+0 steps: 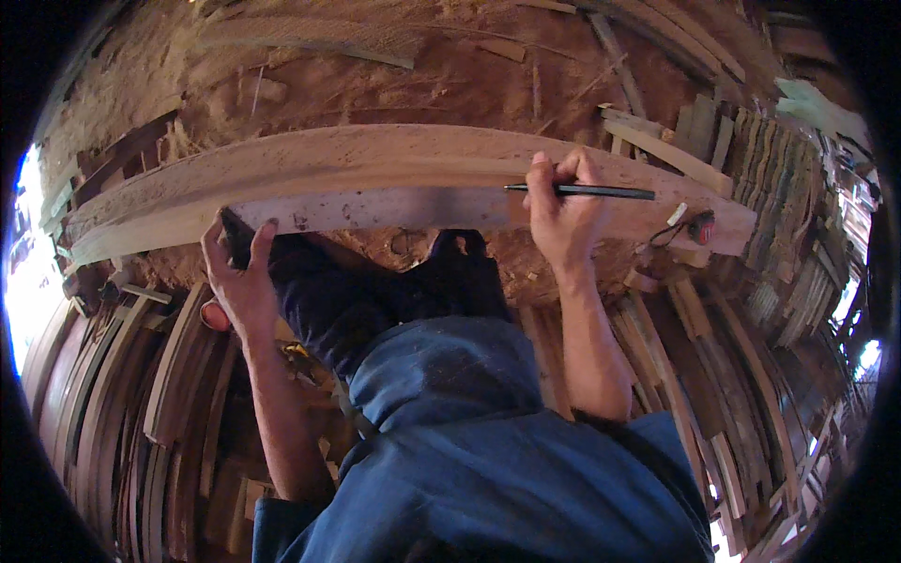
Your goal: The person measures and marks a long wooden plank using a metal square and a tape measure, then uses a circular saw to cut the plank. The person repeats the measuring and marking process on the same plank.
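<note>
A long wooden beam [375, 148] lies crosswise in front of me. Along its near side runs a pale, spotted straight strip [375, 208]; whether it is a separate piece I cannot tell. At the strip's left end, my left hand [239, 281] pinches a dark, flat-sided block [238, 238] between thumb and fingers. My right hand [568, 211] is closed around a black pencil [601, 191], over the right part of the beam. The pencil lies nearly level, its bare-wood tip pointing left, just above the beam's surface. Contact between tip and wood cannot be made out.
On the beam's right end sits a small red and black object [701, 226] with a thin cord, beside a small white piece [677, 214]. Planks [178, 375] are stacked at both sides. Sawdust [310, 80] and offcuts cover the ground beyond. An orange round thing [215, 315] is near my left wrist.
</note>
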The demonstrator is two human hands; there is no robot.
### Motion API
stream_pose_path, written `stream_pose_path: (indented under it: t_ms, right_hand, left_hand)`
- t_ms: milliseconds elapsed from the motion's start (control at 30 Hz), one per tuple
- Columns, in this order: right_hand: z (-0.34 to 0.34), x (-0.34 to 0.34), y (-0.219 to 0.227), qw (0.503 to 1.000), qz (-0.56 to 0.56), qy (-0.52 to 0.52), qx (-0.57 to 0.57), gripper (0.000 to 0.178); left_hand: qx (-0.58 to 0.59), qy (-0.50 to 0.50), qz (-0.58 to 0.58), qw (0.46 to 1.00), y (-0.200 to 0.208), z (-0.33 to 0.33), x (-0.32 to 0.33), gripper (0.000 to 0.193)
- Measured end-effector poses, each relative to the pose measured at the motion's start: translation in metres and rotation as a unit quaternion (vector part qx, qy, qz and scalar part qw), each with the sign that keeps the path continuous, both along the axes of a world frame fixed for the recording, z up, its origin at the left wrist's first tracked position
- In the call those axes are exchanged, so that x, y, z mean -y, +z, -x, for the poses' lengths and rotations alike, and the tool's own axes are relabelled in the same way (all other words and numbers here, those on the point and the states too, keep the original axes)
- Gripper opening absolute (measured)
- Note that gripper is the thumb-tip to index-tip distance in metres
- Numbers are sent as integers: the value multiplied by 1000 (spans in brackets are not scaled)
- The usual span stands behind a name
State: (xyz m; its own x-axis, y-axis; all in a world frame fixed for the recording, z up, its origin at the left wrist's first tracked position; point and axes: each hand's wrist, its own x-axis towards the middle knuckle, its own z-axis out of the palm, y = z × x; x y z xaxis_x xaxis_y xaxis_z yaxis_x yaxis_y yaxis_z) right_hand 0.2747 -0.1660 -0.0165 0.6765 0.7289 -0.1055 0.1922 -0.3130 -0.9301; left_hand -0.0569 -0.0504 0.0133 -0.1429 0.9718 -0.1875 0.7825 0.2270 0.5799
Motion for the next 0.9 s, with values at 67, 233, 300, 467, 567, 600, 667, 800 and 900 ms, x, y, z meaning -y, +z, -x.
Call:
stream_pose_path:
  t_ms: [67,233,300,467,567,600,667,800,900]
  right_hand:
    - [-1,1,-3,1000,4,0,17,38]
    - [-2,2,-4,1000,6,2,6,37]
    - [-3,1,-4,1000,4,-1,4,37]
    - [-2,1,-3,1000,7,-1,6,37]
    - [-2,1,-3,1000,4,3,13,37]
    - [-2,1,-3,1000,-3,4,10,37]
    - [-2,1,-3,1000,4,1,9,37]
    - [-1,0,-1,1000,-2,2,-3,38]
    - [-1,1,0,1000,-6,2,-12,38]
  left_hand:
    - [65,34,16,997,-1,-4,0,65]
    - [2,21,22,1000,4,-5,-1,67]
    - [-14,18,14,1000,3,-5,-2,68]
    - [9,14,19,1000,6,-6,-1,69]
    - [-16,15,23,999,7,-7,-1,71]
    - [-41,19,25,999,7,-7,-1,72]
    - [-34,22,31,999,7,-6,-1,74]
    - [-18,28,28,999,2,-2,-1,76]
    - [-74,-2,-1,997,1,-1,0,65]
